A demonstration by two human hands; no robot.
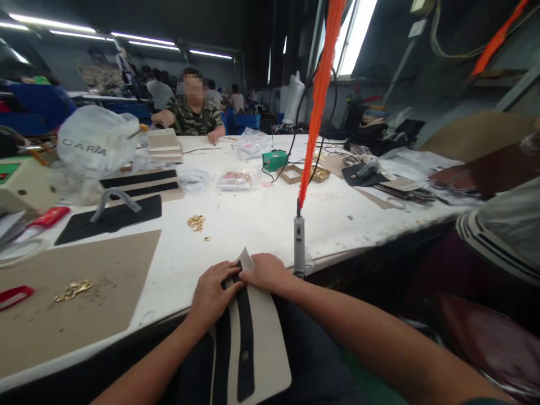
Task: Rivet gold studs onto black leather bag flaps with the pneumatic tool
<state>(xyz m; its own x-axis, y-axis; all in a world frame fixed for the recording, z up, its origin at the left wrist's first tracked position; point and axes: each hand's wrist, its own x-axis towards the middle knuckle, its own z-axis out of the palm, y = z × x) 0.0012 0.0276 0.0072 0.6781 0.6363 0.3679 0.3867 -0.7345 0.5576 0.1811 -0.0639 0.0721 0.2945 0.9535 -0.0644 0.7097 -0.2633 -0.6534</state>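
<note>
A beige panel (268, 343) with dark straps on it lies across my lap and leans toward the table edge. One black strap (245, 337) runs along it and has a small round metal stud near its lower end. My left hand (215, 292) presses on the panel's far end, thumb and fingers closed on the strap. My right hand (265, 271) grips the same end from the right, its thumb against the strap; most of its fingers are hidden behind the panel. Just right of it, a grey electric screwdriver (299, 244) hangs upright from an orange-wrapped cord (318, 101).
Gold metal fittings (196, 223) lie on the white table (236, 225); more gold pieces (73, 290) sit on a brown board (122, 281). A green box (274, 160) stands farther back. Across the table sits a person in a camouflage shirt (196, 119). Another person's sleeve (502, 230) is at right.
</note>
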